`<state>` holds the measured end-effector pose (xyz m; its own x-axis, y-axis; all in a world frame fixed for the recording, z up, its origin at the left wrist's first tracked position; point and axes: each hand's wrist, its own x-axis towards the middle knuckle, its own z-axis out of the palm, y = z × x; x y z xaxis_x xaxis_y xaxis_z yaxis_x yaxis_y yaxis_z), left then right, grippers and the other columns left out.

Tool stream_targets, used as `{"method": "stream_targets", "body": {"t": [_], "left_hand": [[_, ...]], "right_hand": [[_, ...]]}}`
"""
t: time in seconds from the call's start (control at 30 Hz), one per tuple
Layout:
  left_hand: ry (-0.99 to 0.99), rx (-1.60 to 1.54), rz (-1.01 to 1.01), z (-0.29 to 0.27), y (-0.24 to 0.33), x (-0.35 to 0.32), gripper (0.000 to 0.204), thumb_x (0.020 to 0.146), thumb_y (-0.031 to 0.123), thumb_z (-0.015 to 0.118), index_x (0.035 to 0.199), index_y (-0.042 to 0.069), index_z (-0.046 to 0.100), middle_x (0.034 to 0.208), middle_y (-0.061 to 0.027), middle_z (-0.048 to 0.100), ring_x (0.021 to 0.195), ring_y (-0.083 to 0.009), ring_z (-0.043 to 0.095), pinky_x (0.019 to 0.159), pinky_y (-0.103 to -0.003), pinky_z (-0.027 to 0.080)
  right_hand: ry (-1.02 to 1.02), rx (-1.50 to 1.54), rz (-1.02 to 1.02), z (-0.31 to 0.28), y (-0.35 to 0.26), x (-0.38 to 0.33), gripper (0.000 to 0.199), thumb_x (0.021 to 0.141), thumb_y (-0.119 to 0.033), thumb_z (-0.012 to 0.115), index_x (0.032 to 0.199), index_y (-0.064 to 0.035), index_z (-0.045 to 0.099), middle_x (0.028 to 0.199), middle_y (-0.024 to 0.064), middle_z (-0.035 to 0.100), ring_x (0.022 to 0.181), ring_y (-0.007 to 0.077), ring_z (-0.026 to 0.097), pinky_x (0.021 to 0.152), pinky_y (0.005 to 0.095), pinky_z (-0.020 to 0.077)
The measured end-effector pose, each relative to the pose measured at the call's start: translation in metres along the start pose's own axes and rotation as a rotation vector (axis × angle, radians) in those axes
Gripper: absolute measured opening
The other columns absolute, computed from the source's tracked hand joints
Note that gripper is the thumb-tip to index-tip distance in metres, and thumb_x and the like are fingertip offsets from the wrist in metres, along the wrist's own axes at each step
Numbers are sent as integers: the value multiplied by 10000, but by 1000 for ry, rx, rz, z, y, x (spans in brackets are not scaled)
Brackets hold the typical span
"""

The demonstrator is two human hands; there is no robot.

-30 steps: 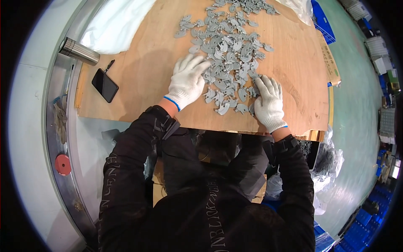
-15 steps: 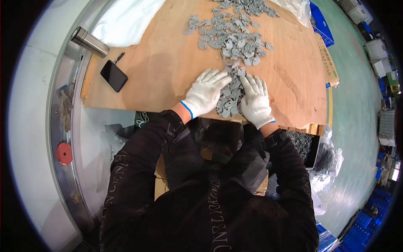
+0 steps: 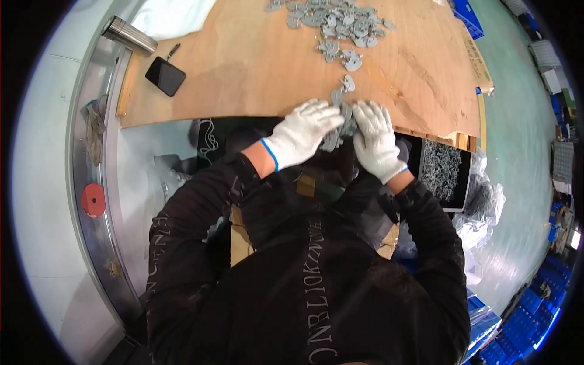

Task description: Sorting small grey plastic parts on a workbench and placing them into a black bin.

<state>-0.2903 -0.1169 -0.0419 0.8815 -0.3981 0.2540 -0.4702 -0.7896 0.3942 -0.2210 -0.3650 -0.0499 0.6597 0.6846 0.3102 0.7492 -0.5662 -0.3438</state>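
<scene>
Both hands have dragged a batch of grey parts (image 3: 340, 125) to the table (image 3: 243, 67) edge (pile left behind): left hand (image 3: 302, 132) and right hand (image 3: 374, 139) cupped over them.

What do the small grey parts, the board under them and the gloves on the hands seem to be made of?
The small grey parts look like cast or stamped metal, dull matte grey; plastic cannot be ruled out. The board looks like plywood: light brown grain, with a chipped, layered edge. The gloves on the left hand and right hand look like white knitted fabric with blue cuff trim.
</scene>
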Motion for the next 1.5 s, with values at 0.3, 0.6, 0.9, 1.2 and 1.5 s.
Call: {"method": "stream_targets", "body": {"t": [0.3, 0.6, 0.9, 1.2, 1.5], "left_hand": [[-5, -199, 68, 3, 6, -1, 333, 960, 88, 618, 1279, 128, 704, 1346, -110, 713, 1335, -332, 631, 1196, -512, 445], [311, 20, -157, -32, -82, 42, 375, 1008, 236, 660, 1366, 122, 656, 1450, -160, 625, 1400, -408, 537, 1212, -543, 396], [317, 341, -658, -68, -240, 130, 708, 1018, 496, 636, 1568, 87, 460, 1560, -195, 507, 1478, -422, 432, 1246, -563, 298], [183, 240, -537, -80, -287, 189, 704, 1030, 498, 641, 1573, 93, 446, 1594, -206, 489, 1489, -418, 427, 1267, -548, 276], [355, 214, -340, -65, -332, 224, 482, 986, 490, 680, 1295, 120, 681, 1356, -163, 661, 1345, -374, 560, 1178, -539, 376]], "right_hand": [[-20, 85, -27, -24, -24, -23, 432, 830, -24, 656, 1251, -88, 727, 1375, 162, 666, 1377, 413, 560, 1243, 594, 359], [108, 426, 193, -29, 52, 36, 346, 914, -25, 655, 1253, -26, 724, 1352, 228, 691, 1315, 408, 629, 1176, 506, 469], [164, -91, 466, -7, 164, 192, 725, 963, -404, 730, 1564, -55, 525, 1612, 256, 490, 1498, 429, 435, 1266, 509, 323], [69, -126, 381, 4, 174, 233, 772, 938, -480, 739, 1546, -47, 539, 1601, 245, 503, 1500, 445, 414, 1274, 561, 260], [73, -94, 363, 1, 183, 242, 660, 938, -455, 742, 1444, -48, 626, 1536, 190, 577, 1486, 410, 448, 1281, 553, 252]]}}
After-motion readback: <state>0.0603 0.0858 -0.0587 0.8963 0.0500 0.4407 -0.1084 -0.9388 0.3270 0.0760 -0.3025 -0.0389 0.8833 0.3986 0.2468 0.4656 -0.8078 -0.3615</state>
